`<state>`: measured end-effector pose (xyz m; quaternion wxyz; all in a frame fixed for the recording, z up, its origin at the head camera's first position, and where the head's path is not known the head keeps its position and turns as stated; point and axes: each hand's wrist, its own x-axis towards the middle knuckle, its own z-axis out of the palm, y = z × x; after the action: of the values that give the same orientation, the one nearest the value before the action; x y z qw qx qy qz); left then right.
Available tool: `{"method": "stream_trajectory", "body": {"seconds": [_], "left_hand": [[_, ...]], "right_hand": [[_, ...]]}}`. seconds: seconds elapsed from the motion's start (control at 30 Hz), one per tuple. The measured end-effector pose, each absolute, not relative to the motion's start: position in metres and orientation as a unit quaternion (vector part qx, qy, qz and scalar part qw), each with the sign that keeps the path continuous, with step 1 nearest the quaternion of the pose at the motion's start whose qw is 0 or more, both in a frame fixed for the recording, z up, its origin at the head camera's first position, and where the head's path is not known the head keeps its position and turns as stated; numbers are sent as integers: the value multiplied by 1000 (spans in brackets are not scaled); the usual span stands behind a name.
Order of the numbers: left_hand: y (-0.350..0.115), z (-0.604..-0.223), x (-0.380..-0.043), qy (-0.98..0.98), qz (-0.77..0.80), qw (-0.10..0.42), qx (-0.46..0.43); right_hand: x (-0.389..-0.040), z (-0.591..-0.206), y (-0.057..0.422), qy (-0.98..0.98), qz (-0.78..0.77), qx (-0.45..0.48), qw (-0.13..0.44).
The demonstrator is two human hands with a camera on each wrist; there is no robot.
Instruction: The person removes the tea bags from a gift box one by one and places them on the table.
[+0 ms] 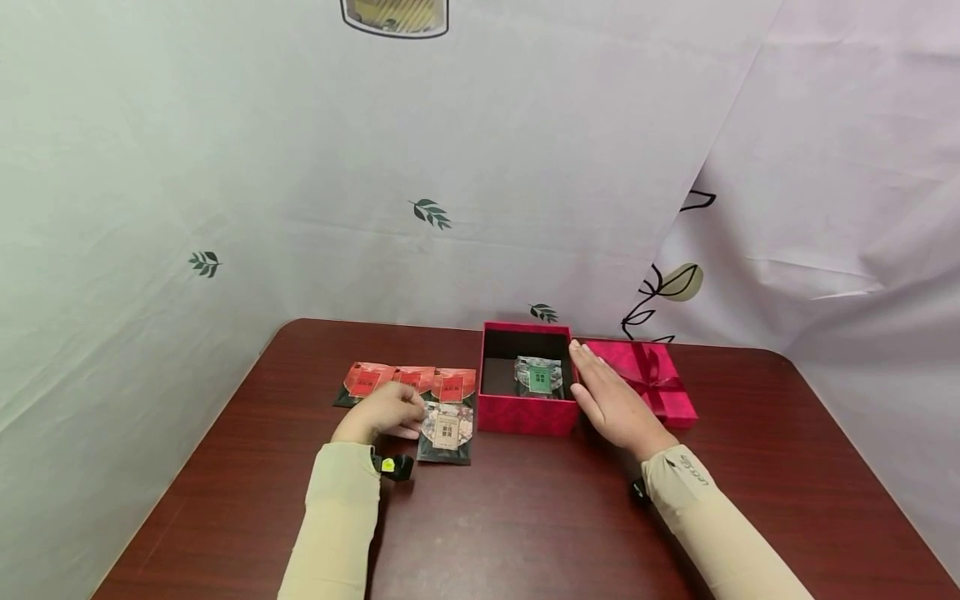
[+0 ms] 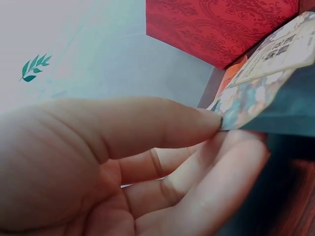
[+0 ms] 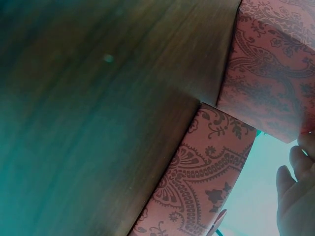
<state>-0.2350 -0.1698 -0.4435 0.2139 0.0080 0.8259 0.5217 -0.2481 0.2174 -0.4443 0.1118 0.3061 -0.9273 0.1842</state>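
My left hand [image 1: 386, 411] pinches the left edge of a flat sachet [image 1: 446, 437] with a pale floral label and dark bottom. In the left wrist view the sachet [image 2: 275, 64] is between thumb and fingers, its held edge lifted. My right hand [image 1: 618, 408] has straight fingers and touches the right rim of an open red patterned box [image 1: 525, 415]. Inside the box lies a sachet [image 1: 540, 379] with a green label. Several red-topped sachets [image 1: 365, 382] lie behind and beside my left hand, the nearest partly covered by it.
The box's red lid [image 1: 678, 404], tied with a ribbon bow, lies right of the box, partly hidden by my right hand. Everything sits on a dark reddish-brown table [image 1: 525, 525]. A pale patterned cloth [image 1: 480, 167] hangs right behind its back edge.
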Motion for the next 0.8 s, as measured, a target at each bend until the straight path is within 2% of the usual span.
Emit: {"method": "stream_trajectory", "body": {"seconds": [0.47, 0.8], "left_hand": [[-163, -439, -235, 864, 468, 185, -5], [-162, -430, -234, 893, 436, 109, 3]], "right_hand": [[-248, -443, 218, -926, 186, 309, 111], [-248, -445, 218, -922, 190, 315, 124]]}}
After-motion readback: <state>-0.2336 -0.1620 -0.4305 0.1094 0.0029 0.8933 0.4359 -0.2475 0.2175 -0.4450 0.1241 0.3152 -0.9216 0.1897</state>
